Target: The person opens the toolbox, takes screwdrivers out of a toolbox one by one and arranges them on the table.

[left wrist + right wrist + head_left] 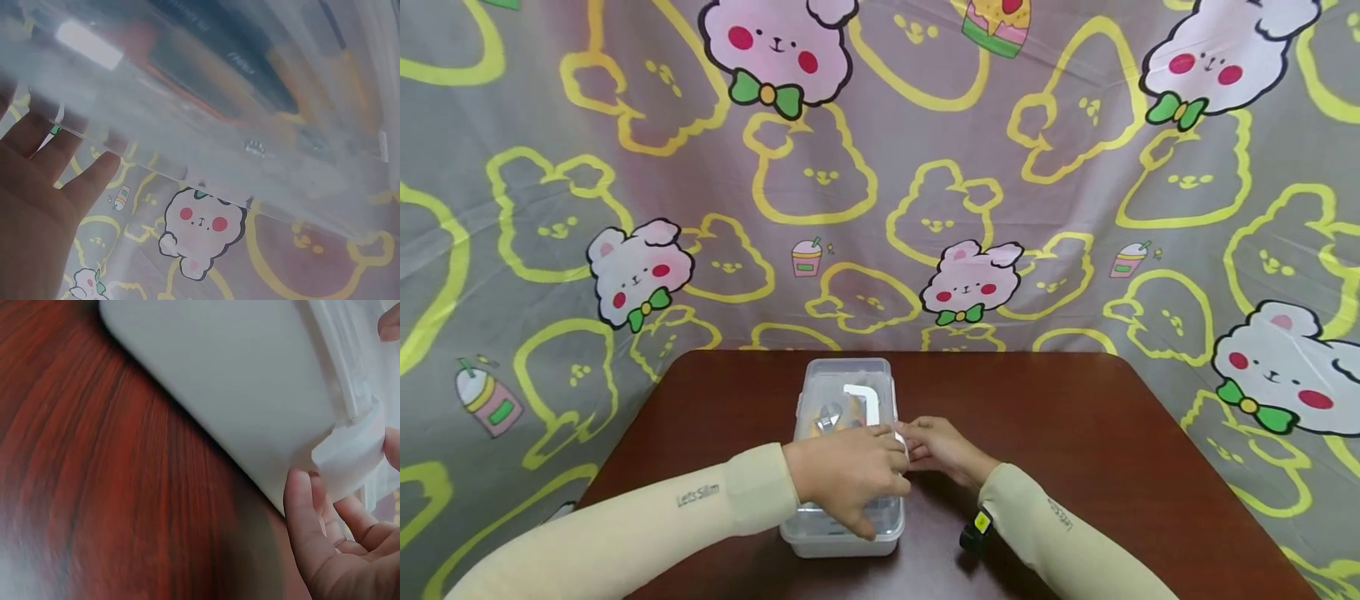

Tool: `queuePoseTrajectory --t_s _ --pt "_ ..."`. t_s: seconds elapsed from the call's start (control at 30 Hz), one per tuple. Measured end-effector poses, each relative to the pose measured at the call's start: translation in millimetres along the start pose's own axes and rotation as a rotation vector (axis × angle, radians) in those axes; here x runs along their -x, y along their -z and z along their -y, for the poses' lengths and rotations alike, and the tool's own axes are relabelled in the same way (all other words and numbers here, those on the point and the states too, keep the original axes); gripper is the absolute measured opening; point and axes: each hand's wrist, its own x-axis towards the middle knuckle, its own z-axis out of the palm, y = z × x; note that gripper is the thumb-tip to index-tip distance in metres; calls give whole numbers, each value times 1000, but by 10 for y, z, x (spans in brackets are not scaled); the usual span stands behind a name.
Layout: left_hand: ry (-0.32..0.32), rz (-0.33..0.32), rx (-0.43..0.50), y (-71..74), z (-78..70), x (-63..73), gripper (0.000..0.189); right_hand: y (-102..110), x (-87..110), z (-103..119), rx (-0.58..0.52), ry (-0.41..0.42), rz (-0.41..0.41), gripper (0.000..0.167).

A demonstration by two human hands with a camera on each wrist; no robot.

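A clear plastic storage box [844, 546] stands on the table, its lid on. Through the lid an adjustable wrench [828, 417] shows, among other blurred contents. A white handle [872, 405] lies on the lid. My left hand [853, 471] lies across the lid, fingers extended toward its right edge; the left wrist view catches part of this hand [44, 194] beside the clear plastic. At the box's right side, my right hand [943, 448] touches a white latch [353, 456] with its fingertips. In the right wrist view, this hand [350, 556] is below the latch, fingers loosely bent.
The dark red wooden table [1045, 417] extends on both sides of the box. Behind it hangs a patterned cloth [880, 250] with cartoon animals. A small black device [973, 533] with a yellow tag is at the right wrist.
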Motion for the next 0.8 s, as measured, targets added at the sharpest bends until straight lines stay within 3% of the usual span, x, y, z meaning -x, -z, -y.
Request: queuePoseTrajectory --t_s 0.17,0.37,0.8 --pt "-6 23 -2 7 -6 -4 54 0 23 49 84 8 -12 36" --pt "-14 4 -1 9 -21 -1 52 -12 46 102 108 26 2 28" --pt "23 -14 -43 79 -21 67 54 117 27 -65 -109 35 156 25"
